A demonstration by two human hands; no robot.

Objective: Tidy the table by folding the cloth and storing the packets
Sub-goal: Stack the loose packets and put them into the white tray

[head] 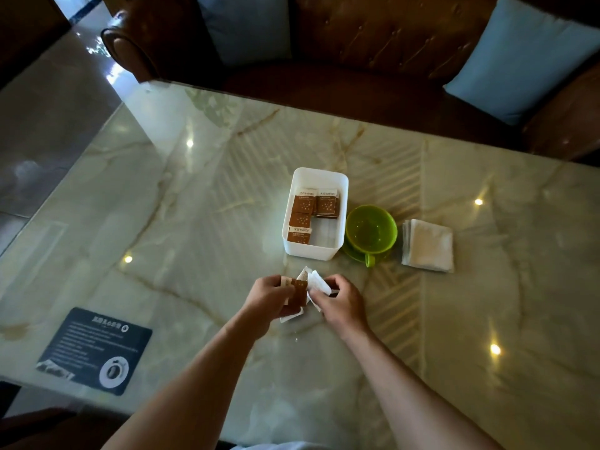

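A white rectangular box (341,186) stands mid-table with several brown packets (327,204) lying inside. To its right lies a folded cream cloth (428,245). Just in front of the box, my left hand (268,298) grips a small stack of brown packets (297,289). My right hand (341,302) pinches white-backed packets (316,282) against that stack. Another white packet edge (291,316) pokes out beneath my left hand.
A green cup on a green saucer (371,229) sits between the box and the cloth. A dark printed card (94,349) lies at the table's near left. A brown leather sofa (373,43) with blue cushions (522,60) borders the far edge.
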